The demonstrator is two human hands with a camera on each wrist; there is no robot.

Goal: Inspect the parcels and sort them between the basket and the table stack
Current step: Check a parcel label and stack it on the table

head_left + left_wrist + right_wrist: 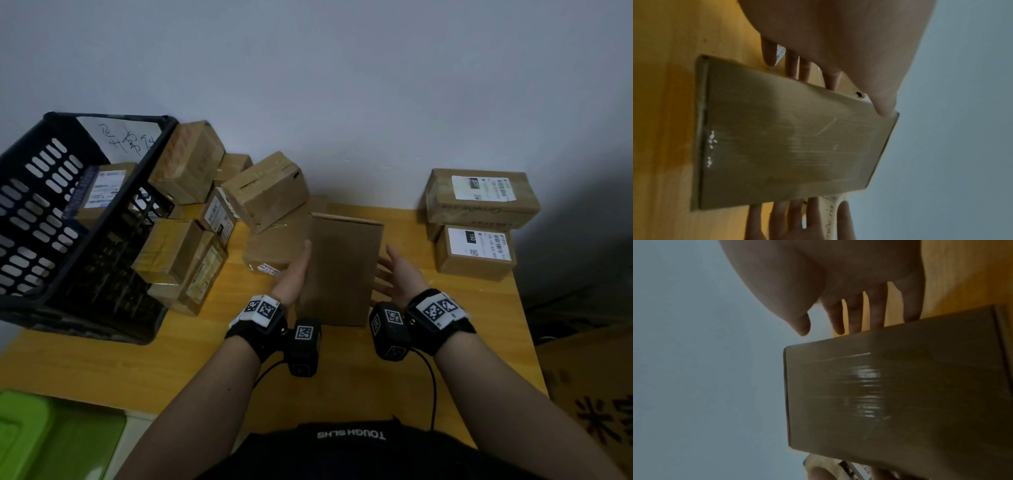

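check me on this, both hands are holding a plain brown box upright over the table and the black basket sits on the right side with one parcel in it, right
Not quite: the black basket sits on the left side, as the head view shows. The rest holds: left hand and right hand hold the plain brown box upright over the table, and one parcel shows in the basket.

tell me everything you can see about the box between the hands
The box is plain brown cardboard, flat and rectangular, with glossy clear tape across one broad face. No label shows. It stands tilted on the wooden table, in front of the loose parcel pile. The left hand lies flat against its left side; the right hand is open beside its right edge, contact unclear.
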